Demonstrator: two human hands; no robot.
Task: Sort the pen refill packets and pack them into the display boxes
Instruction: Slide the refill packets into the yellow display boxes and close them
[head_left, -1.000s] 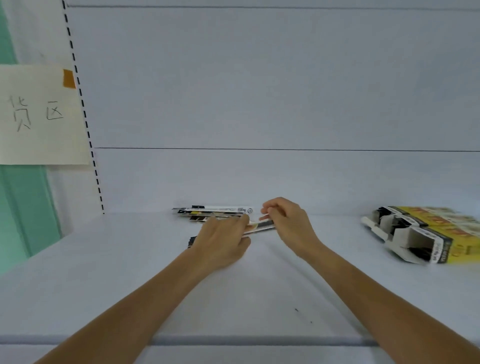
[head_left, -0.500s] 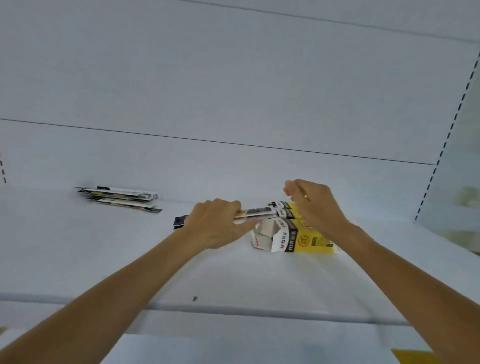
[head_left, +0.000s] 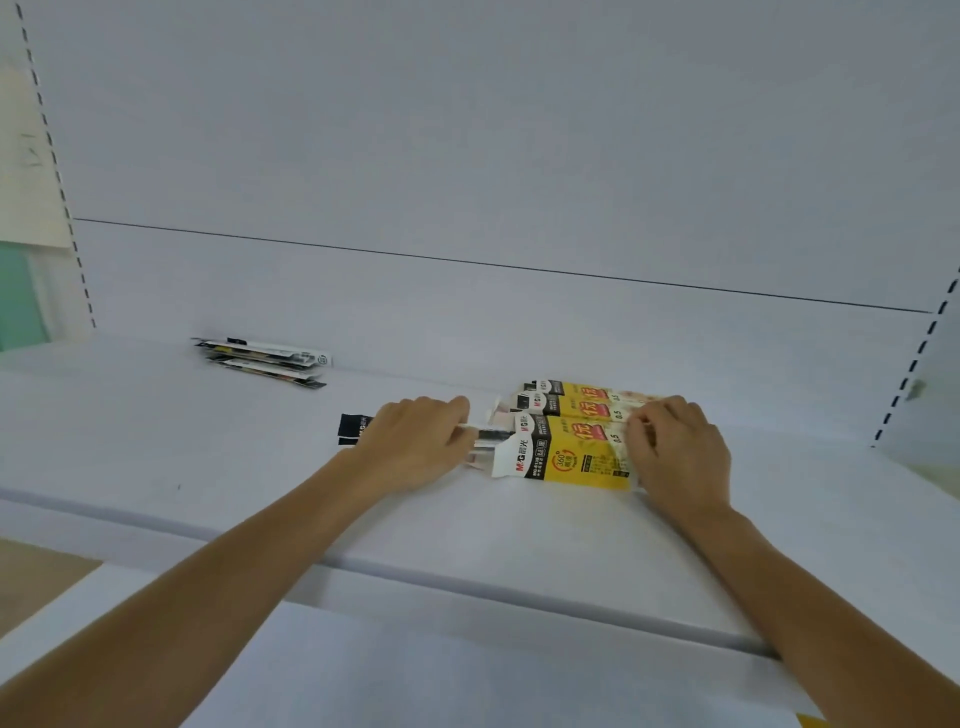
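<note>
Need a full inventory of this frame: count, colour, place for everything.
display boxes: three, yellow with white open ends, lying side by side on the shelf, right of centre
held packets: count unclear, black and silver, in the left hand, one end at the nearest box's open mouth
loose packets: small stack, count unclear, white and black, back left of the shelf
shelf: one, white, across the middle of the view
paper note: one, cream, far left edge
left hand: one, grips the held packets, left of the boxes
right hand: one, fingers curled on the right end of the nearest box
</note>
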